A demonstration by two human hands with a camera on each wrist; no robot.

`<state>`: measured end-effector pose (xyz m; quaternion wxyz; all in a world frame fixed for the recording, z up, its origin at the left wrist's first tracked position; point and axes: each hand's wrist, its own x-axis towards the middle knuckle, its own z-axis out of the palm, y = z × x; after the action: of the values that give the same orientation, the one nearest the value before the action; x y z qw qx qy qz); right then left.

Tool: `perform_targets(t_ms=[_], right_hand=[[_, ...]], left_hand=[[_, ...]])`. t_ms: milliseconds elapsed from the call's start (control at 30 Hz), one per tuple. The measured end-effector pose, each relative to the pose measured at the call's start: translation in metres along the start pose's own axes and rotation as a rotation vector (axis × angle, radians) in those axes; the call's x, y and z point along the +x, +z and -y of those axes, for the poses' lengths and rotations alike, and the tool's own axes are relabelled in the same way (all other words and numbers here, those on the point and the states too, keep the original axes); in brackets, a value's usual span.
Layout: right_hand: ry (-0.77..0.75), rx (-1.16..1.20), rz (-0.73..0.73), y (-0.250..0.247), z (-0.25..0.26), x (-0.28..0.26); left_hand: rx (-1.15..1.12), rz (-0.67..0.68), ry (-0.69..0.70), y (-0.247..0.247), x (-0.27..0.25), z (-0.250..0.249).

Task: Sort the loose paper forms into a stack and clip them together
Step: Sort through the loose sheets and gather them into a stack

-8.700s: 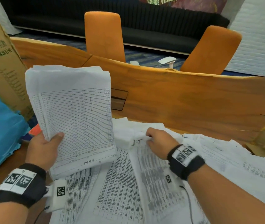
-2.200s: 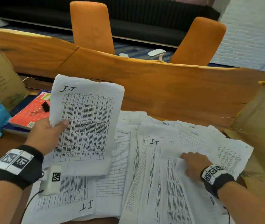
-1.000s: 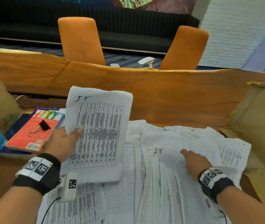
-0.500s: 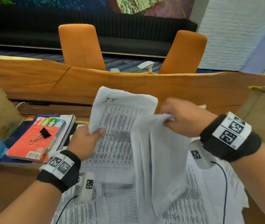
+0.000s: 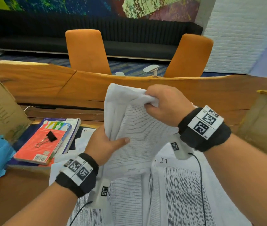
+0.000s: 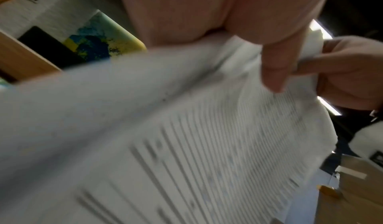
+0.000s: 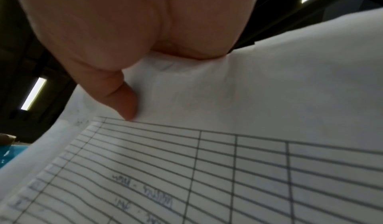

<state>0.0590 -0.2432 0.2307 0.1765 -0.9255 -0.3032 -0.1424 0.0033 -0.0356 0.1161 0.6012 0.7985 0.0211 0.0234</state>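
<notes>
Both hands hold a stack of paper forms [image 5: 139, 136] above the surface [image 5: 7, 190]. The left hand [image 5: 103, 145] grips its left edge with thumb on top; the right hand [image 5: 165, 105] pinches the top edge. More loose forms [image 5: 178, 193] lie below. A black binder clip [image 5: 50, 137] rests on a red book [image 5: 43, 142] at the left side.

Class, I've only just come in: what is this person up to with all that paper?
A person is gathering paper forms. The left hand grips a held stack by its left edge, and the right hand pinches its top corner, adding a ruled sheet. More loose forms lie spread on the table below. The binder clip rests unused on a red book to the left.
</notes>
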Motion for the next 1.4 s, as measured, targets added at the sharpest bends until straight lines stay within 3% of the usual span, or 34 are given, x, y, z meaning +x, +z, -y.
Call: perform_targets(t_ms=[133, 200, 233, 300, 367, 400, 467, 533, 667, 867, 1033, 1100, 1167, 1233, 1300, 1400], right_hand=[[0.016, 0.003, -0.295, 0.017, -0.002, -0.002], [0.157, 0.107, -0.531, 0.024, -0.016, -0.011], [0.298, 0.218, -0.603, 0.031, -0.025, -0.019], [0.660, 0.556, -0.584, 0.050, -0.037, -0.037], [0.842, 1.007, -0.433, 0.078, -0.044, -0.051], [0.852, 1.129, -0.360, 0.090, -0.042, -0.055], [0.797, 1.097, -0.290, 0.103, -0.030, -0.056], [0.687, 0.990, -0.352, 0.103, -0.019, -0.054], [0.499, 0.997, -0.475, 0.095, -0.014, -0.059], [0.755, 0.972, -0.222, 0.154, -0.013, -0.102], [0.869, 1.097, -0.370, 0.148, -0.022, -0.093], [0.897, 1.217, -0.448, 0.142, -0.026, -0.089], [0.919, 1.394, -0.498, 0.141, -0.023, -0.087], [0.881, 1.603, -0.475, 0.144, -0.013, -0.085], [0.866, 1.698, -0.441, 0.147, -0.006, -0.084], [0.872, 1.738, -0.484, 0.138, -0.025, -0.090]], left_hand=[[-0.020, -0.177, -0.002, 0.015, 0.004, 0.003], [-0.059, -0.194, -0.010, 0.012, 0.007, 0.005], [-0.081, -0.198, -0.011, 0.008, 0.008, 0.007], [-0.147, -0.192, -0.019, 0.000, 0.010, 0.008], [-0.174, -0.151, -0.048, -0.004, 0.011, 0.011], [-0.168, -0.113, -0.069, -0.002, 0.011, 0.011], [-0.125, -0.021, -0.098, 0.006, 0.007, 0.007], [-0.109, -0.006, -0.074, 0.012, 0.007, 0.005], [-0.210, -0.112, -0.076, 0.015, 0.007, 0.008], [-0.231, -0.099, -0.372, 0.038, -0.012, 0.065], [-0.217, -0.261, -0.330, 0.024, -0.001, 0.075], [-0.206, -0.361, -0.415, 0.015, -0.003, 0.082], [-0.359, -0.303, -0.528, 0.015, -0.006, 0.084], [-0.658, -0.202, -0.586, 0.021, -0.006, 0.079], [-0.855, -0.242, -0.558, 0.019, -0.002, 0.069], [-0.705, -0.316, -0.410, -0.007, 0.008, 0.064]])
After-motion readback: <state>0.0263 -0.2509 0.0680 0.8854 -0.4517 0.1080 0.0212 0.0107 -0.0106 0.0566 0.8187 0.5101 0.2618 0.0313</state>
